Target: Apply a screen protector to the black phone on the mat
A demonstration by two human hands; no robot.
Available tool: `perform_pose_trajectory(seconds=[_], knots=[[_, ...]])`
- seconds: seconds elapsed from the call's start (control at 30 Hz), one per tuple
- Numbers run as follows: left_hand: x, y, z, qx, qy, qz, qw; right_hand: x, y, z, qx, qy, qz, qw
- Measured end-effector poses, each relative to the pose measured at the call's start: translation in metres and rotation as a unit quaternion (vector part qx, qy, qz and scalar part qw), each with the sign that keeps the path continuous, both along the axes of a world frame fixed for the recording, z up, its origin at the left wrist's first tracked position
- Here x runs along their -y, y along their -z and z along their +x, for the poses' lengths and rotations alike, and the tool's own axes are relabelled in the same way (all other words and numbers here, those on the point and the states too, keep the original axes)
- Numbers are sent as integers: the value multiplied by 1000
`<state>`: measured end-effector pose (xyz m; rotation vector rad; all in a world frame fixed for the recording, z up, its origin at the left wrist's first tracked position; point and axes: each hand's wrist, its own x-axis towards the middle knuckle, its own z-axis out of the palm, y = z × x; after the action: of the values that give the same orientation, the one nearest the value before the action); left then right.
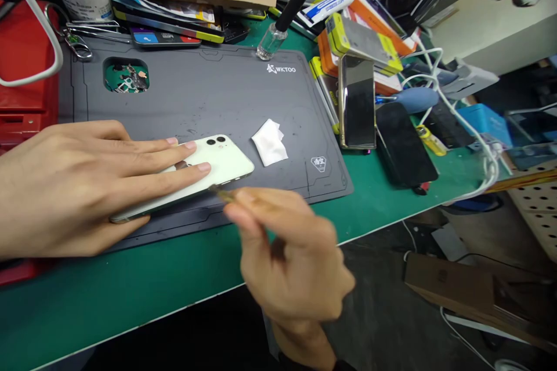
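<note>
A pale green smartphone [226, 156] lies back side up on the grey work mat [187, 104], its two camera lenses toward the far right. My left hand [100, 185] rests over it, fingers stretched across the back and thumb along the near lower edge, holding it against the mat. Pinched in my right hand [291, 249] is a thin brownish tool [224, 194] with a dark tip. That tip meets the phone's near long edge, or is very close to it; blur hides its exact kind. To the phone's right sits a crumpled white wipe [270, 143].
A small glass bottle with a black cap [273, 37] stands at the mat's far edge. Small parts fill the mat's recess [126, 75]. Two dark phones [357, 101], boxes [361, 43] and white cables [489, 168] crowd the right. A red case [26, 81] and scissors [78, 43] are left.
</note>
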<state>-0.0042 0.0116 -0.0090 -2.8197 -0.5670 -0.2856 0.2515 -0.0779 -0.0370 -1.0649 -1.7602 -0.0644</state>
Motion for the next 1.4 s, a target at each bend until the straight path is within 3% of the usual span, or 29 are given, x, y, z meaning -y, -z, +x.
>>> perform_pose_trajectory(seconds=[0.07,0.2,0.33,0.43,0.57,0.7,0.83,0.97,1.07,1.13,1.23,1.4], knots=[[0,0,2,-17,-9,29,999,2,1,0,-26,35,13,999],[0,1,5,-12,-3,84,996,4,1,1,-2,11,-2,1000],[-1,2,3,-5,-7,60,998,1,-2,-1,-39,44,9,998],[-1,3,2,8,-3,42,999,0,-3,-3,-3,12,-14,1000],[-1,1,3,12,4,57,998,2,-2,-1,-43,43,8,998],[0,1,3,9,-9,52,999,2,-2,0,-17,-4,-27,999],[-2,3,4,10,-10,66,998,-2,0,2,-37,65,16,997],[-2,2,4,-3,-7,93,996,-3,3,-1,-28,28,9,999],[-1,1,4,-9,-29,80,996,0,1,-4,-37,51,20,998],[-2,0,4,-3,-12,70,997,2,-3,-5,-47,59,8,997],[-2,-1,5,-7,-10,57,998,4,-6,-4,-7,16,-41,999],[1,-6,8,16,7,73,997,2,-6,-2,-39,89,11,995]])
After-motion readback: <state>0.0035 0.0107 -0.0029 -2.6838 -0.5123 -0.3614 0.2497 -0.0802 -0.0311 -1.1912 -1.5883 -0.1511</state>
